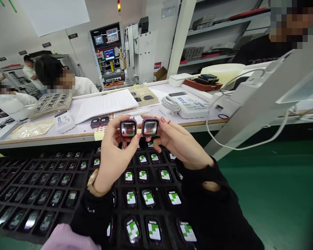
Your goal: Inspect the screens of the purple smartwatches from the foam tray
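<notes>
1. Head view, centre of the frame: left hand (114, 152) pinches a small square maroon-cased watch body (128, 128); right hand (177, 142) pinches a darker square watch body (149, 127), just beside it.
2. Both screens face the camera, upright.
3. Below them, a black compartmented tray (75, 180) holds rows of watch bodies with green-and-white screens (148, 198).
4. Behind, a white table (88, 130) carries papers.

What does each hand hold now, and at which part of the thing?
The left hand holds one small watch body by its side edges with the fingertips. The right hand holds a second watch body the same way, screens facing the camera.
</notes>
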Demonstrator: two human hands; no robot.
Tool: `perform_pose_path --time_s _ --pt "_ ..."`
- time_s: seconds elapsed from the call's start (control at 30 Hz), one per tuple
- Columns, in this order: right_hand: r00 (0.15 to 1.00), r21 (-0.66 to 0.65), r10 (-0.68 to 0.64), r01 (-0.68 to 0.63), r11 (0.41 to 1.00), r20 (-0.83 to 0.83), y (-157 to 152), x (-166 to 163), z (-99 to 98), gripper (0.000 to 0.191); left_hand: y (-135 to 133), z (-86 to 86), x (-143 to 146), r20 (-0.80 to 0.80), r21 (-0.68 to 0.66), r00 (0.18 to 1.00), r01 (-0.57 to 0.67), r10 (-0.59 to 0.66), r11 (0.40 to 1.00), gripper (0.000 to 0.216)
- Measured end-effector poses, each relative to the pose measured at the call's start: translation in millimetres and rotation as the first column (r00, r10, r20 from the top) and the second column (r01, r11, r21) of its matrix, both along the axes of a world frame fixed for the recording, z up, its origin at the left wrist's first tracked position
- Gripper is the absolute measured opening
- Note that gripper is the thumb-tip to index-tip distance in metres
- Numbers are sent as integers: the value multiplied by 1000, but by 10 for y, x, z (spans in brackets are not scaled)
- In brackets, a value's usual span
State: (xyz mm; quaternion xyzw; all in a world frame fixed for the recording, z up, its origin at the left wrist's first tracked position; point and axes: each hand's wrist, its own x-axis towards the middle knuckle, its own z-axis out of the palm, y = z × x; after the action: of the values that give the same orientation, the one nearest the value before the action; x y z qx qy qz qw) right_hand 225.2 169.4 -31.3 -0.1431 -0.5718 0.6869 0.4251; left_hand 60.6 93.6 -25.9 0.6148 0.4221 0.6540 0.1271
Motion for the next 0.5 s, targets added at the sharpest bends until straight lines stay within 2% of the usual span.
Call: perform_pose_path --time_s 0.23,0.5 --pt "999 16 -49 49 999 7 -6 19 11 44 -26 40 -51 55 -134 984 174 -168 976 49" --pt "994 43 -56 52 998 94 -7 25 29 39 -44 52 -95 69 -172 975 219 -210 960 45"
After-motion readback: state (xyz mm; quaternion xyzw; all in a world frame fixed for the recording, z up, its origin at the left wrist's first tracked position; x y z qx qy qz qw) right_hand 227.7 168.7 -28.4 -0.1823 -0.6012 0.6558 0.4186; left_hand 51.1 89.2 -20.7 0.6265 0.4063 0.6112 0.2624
